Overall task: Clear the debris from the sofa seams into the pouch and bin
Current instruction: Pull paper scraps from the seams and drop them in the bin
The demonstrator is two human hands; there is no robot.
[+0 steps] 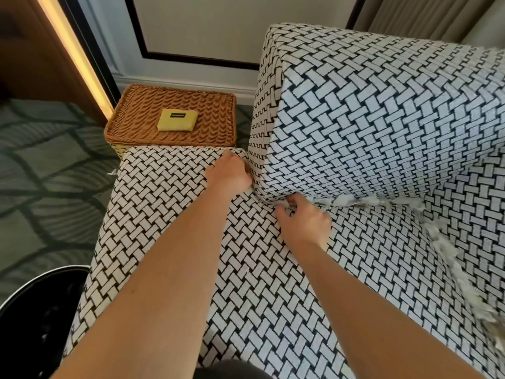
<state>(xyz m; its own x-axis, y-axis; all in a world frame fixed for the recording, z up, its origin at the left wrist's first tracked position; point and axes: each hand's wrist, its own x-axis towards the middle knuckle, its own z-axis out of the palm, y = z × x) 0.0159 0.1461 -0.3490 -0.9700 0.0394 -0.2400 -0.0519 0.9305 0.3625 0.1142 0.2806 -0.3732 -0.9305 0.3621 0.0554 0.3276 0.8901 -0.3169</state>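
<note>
The sofa seat (169, 192) and its back cushion (369, 119) carry a black-and-white woven pattern. My left hand (231, 173) rests on the seat with its fingertips hidden in the seam at the cushion's left corner. My right hand (303, 220) lies on the seat below the cushion and pinches a small white scrap (285, 205) at the seam. White fluffy debris (352, 200) lines the seam to the right and runs down the side seam (448, 250). A yellow pouch (178, 120) lies on a wicker box. A black bin (35, 318) stands at lower left.
The wicker box (142, 124) stands against the wall just behind the seat's far end. Patterned green carpet (46, 173) spreads to the left. A lit wooden panel (73, 50) rises at the upper left, and curtains (426, 17) hang at the upper right.
</note>
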